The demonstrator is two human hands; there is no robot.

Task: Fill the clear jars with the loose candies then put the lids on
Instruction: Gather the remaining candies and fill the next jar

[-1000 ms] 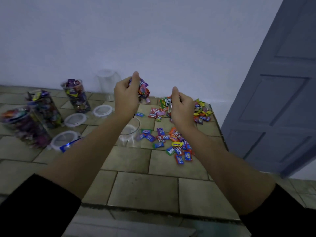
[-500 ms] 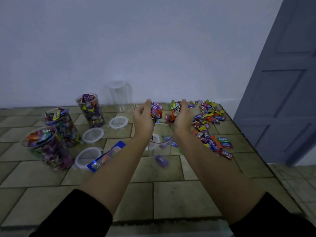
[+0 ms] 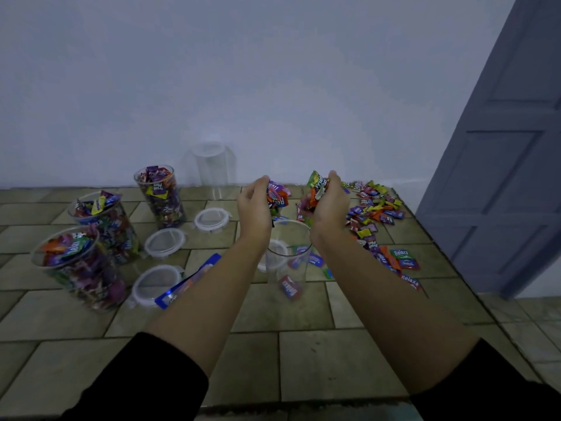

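A clear jar [image 3: 288,265] stands on the tiled counter between my wrists, with one red candy at its bottom. Just above its mouth, my left hand [image 3: 253,206] grips a bunch of wrapped candies [image 3: 276,196]. My right hand [image 3: 329,202] grips another bunch of candies [image 3: 317,185] beside it. Loose candies [image 3: 373,214] lie in a pile to the right. Three filled jars [image 3: 161,192] [image 3: 106,223] [image 3: 79,265] stand at the left without lids. An empty clear jar [image 3: 212,168] stands at the back by the wall.
Three white-rimmed lids [image 3: 212,219] [image 3: 164,241] [image 3: 156,284] lie between the filled jars and my left arm. A blue candy bag [image 3: 189,281] lies partly under that arm. The counter edge [image 3: 455,268] drops off at the right, next to a grey-blue door [image 3: 510,165].
Both hands came together over the clear jar while holding their candies. One candy dropped into the jar. The view tilted down and shifted.
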